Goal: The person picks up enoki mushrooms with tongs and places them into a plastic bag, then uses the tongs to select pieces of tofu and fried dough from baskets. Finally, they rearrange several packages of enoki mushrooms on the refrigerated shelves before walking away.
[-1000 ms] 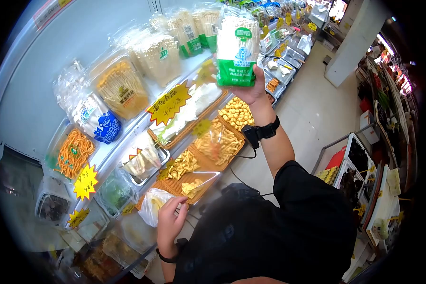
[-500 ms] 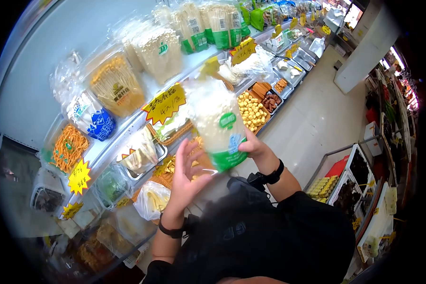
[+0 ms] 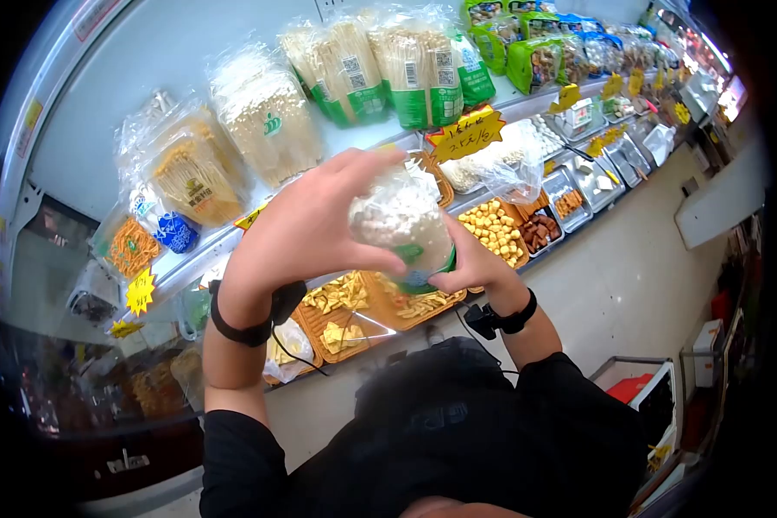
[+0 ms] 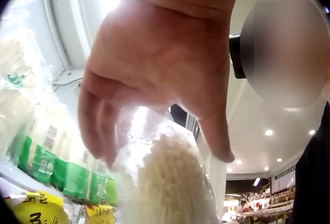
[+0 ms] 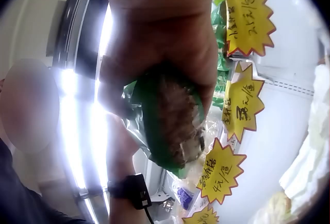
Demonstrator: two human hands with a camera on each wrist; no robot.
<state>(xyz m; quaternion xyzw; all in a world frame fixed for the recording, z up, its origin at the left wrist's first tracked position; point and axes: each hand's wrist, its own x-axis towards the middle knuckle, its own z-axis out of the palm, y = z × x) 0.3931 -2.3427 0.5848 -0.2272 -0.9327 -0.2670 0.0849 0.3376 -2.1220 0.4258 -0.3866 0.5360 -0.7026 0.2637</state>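
A clear plastic pack of white enoki mushrooms [image 3: 401, 220] with a green base is held up in front of the chilled display. My left hand [image 3: 367, 211] grips its upper end, fingers over the top and thumb underneath. In the left wrist view the fingers [image 4: 100, 131] curve down over the mushroom pack [image 4: 167, 183]. My right hand [image 3: 462, 259] holds the pack's lower end from the right. The right wrist view shows that hand [image 5: 154, 74] wrapped round the green base [image 5: 172, 123]. Both wrists wear black straps.
More enoki packs [image 3: 406, 73] lean on the white upper shelf, with green bags [image 3: 531, 60] farther right. Yellow star price tags [image 3: 466, 134] hang along the shelf edge. Trays of tofu and fried pieces [image 3: 492, 229] sit below. Tiled floor [image 3: 630, 276] and a red bin [image 3: 634, 388] lie at right.
The right hand brought the pack down from the shelf height to chest level. The left hand rose from the lower trays and took hold of the pack's top.
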